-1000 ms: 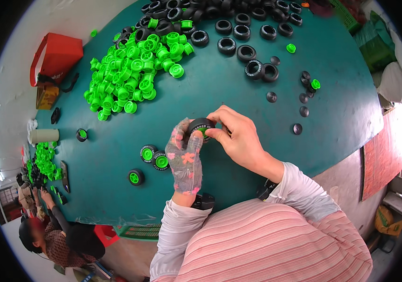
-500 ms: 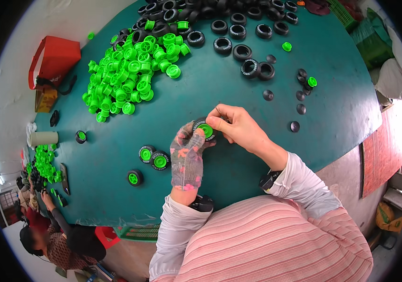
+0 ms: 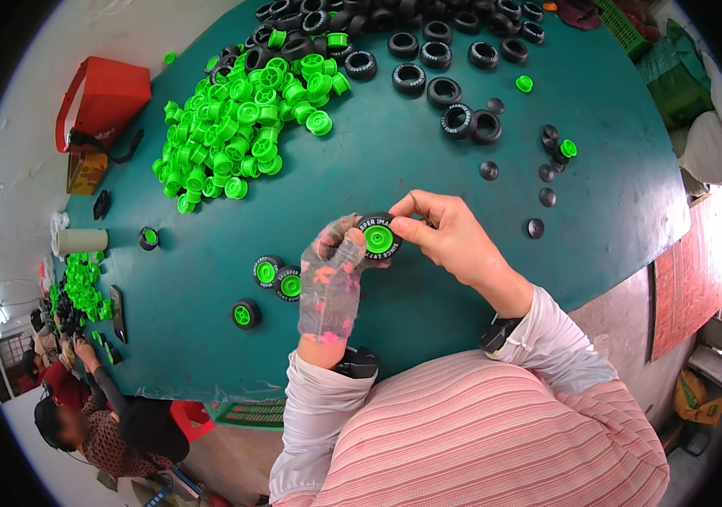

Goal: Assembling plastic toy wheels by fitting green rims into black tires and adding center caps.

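Between my two hands is a toy wheel (image 3: 379,240), a black tire with a green rim set inside it and its flat face turned up. My left hand (image 3: 330,283), in a patterned fingerless glove, grips its left side with the thumb over the edge. Bare fingers of my right hand (image 3: 454,241) pinch the tire's upper right edge. Left of the gloved hand lie fitted wheels: one wheel (image 3: 267,271), another wheel (image 3: 290,285) partly behind the glove, and a third wheel (image 3: 245,314) nearer me.
A heap of green rims (image 3: 238,118) stands far left on the green table (image 3: 428,338). Black tires (image 3: 409,79) spread along the far side. Small black discs (image 3: 488,171) lie to the right. A beige cup (image 3: 82,242) and a co-worker (image 3: 116,422) are at left.
The wheel has turned to show more of the tire's face and has shifted slightly right. My right hand has moved a little right, still at the tire's edge.
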`<act>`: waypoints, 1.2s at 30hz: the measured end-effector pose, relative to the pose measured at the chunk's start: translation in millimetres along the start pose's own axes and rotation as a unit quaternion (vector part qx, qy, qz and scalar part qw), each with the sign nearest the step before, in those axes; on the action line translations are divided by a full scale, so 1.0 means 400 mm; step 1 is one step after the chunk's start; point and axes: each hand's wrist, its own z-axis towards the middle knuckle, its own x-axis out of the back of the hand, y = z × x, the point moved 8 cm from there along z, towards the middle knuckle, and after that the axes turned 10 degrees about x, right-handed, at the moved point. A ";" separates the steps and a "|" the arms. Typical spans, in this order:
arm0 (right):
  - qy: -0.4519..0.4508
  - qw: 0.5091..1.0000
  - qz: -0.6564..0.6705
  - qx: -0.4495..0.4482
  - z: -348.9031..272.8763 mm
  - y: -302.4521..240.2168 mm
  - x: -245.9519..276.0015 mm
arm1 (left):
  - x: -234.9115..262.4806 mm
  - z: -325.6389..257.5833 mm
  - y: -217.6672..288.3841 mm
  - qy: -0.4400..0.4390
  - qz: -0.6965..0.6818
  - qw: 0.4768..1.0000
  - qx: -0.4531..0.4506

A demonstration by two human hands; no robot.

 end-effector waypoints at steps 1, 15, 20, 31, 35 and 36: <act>-0.003 0.999 0.037 -0.018 -0.002 0.006 -0.005 | -0.003 -0.002 -0.003 -0.003 -0.018 1.000 0.000; 0.039 0.950 -0.246 0.187 -0.005 -0.059 -0.001 | -0.020 -0.007 0.023 -0.091 -0.143 0.985 -0.040; -0.021 0.912 -0.347 0.217 -0.024 -0.075 -0.072 | -0.004 -0.003 0.017 -0.057 -0.100 0.989 -0.094; -0.023 0.894 -0.398 0.205 -0.032 -0.076 -0.093 | -0.019 -0.032 0.032 0.003 0.017 0.992 -0.125; -0.050 0.918 -0.353 0.175 -0.028 -0.067 -0.087 | -0.026 -0.041 0.040 0.031 0.081 0.976 -0.200; -0.060 0.934 -0.318 0.154 -0.023 -0.062 -0.084 | -0.031 -0.044 0.042 0.035 0.087 0.973 -0.209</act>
